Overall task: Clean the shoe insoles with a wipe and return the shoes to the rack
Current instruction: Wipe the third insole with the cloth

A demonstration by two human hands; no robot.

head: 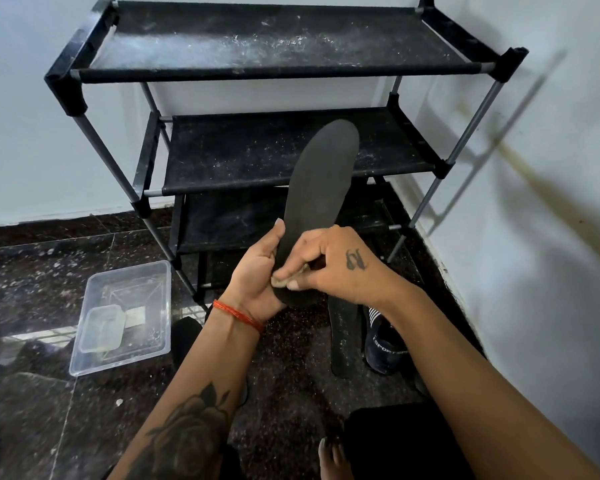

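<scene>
Insole gripped at heel end by left hand, long axis held pointing up toward rack, while wipe is pinched against heel by right hand.

1 wide-angle view from a camera worn on the person's head, looking forward and steeply down. Both forearms reach in from the bottom edge, and the left hand and right hand meet close below the lens at frame centre. A black shoe rack fills the upper half, the dark floor the lower. Straight edges bow outward toward the borders.
</scene>
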